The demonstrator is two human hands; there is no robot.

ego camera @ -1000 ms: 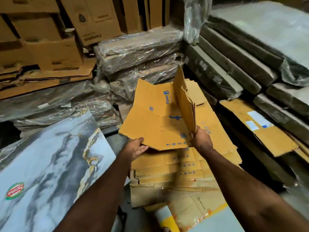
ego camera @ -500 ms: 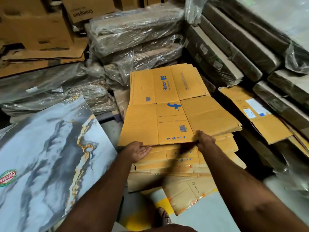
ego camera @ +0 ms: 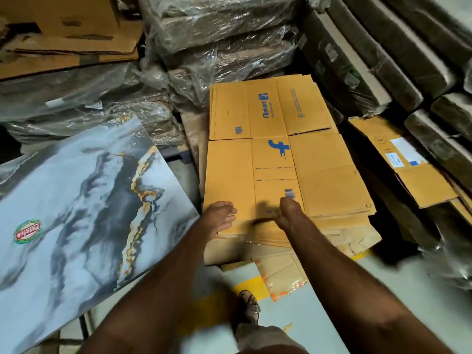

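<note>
**A:** In the head view, your flattened yellow-brown cardboard carton with blue Flipkart print (ego camera: 281, 159) lies flat, printed side up. It rests on top of the stack of flattened brown cartons (ego camera: 339, 233), with its near edge towards you.

**B:** Your hands are apart, both at that near edge. Your left hand (ego camera: 219, 217) is at the near left corner, fingers straight, touching the cardboard without curling round it.

**A:** Your right hand (ego camera: 290, 213) is over the same edge, just below the blue barcode. It is smeared by motion, so I cannot tell whether its fingers grip the carton or only press on it.

**B:** On your left, a large grey-and-white marbled slab with gold veins (ego camera: 76, 200) lies just beside the stack. It carries a round red-and-green sticker (ego camera: 27, 232).

**A:** Behind the stack you have bundles wrapped in clear plastic film (ego camera: 217, 42). On your right, a flattened brown box with a white label (ego camera: 408, 175) lies near the stack but apart from it.

**B:** Below your arms, your sandalled foot (ego camera: 251, 305) stands on the pale floor (ego camera: 319, 302).
</note>
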